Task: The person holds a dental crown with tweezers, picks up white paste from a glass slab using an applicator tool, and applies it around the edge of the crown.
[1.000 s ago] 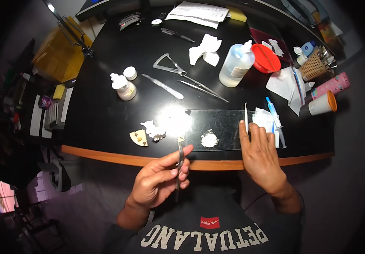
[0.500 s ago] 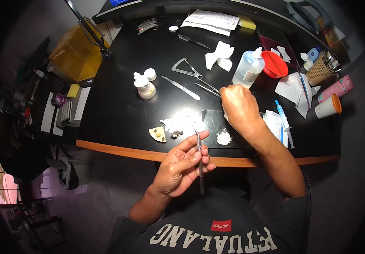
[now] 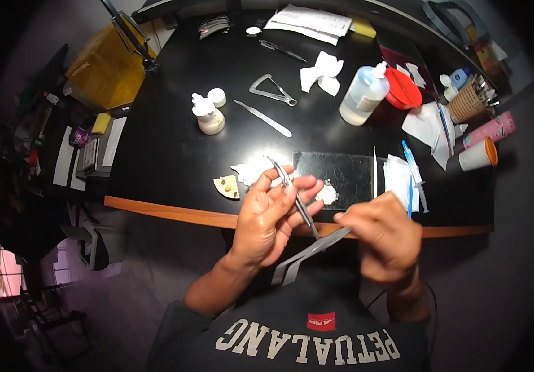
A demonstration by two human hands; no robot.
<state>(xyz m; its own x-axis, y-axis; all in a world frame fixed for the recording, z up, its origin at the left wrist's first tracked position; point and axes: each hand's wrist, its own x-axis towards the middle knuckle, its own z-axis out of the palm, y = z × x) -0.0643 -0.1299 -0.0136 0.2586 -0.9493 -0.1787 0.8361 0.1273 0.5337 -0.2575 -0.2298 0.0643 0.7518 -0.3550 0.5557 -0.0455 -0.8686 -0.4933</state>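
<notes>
My left hand (image 3: 267, 214) is closed around a slim metal tool with a curved tip (image 3: 304, 212), held slanting over the table's front edge. My right hand (image 3: 386, 239), smeared by motion, grips metal tweezers (image 3: 316, 249) whose two flat arms reach down-left in front of my shirt. The tweezers pass close to the lower end of the left-hand tool; whether they touch I cannot tell. Beyond my left fingers lies crumpled white tissue (image 3: 248, 172), with a beige wedge-shaped piece (image 3: 225, 186) beside it. White powder (image 3: 327, 194) sits on a dark glass slab (image 3: 347, 170).
Further back are a scalpel-like knife (image 3: 264, 119), a metal caliper (image 3: 271, 93), a small white bottle (image 3: 209, 118) and a large squeeze bottle (image 3: 361, 99). A red bowl (image 3: 403, 90) stands behind it. Syringes (image 3: 414, 164) lie on paper at the right.
My right hand has lifted the tweezers from beside the caliper and brought them down towards my body. The tool in my left hand has tilted, its lower end swinging right.
</notes>
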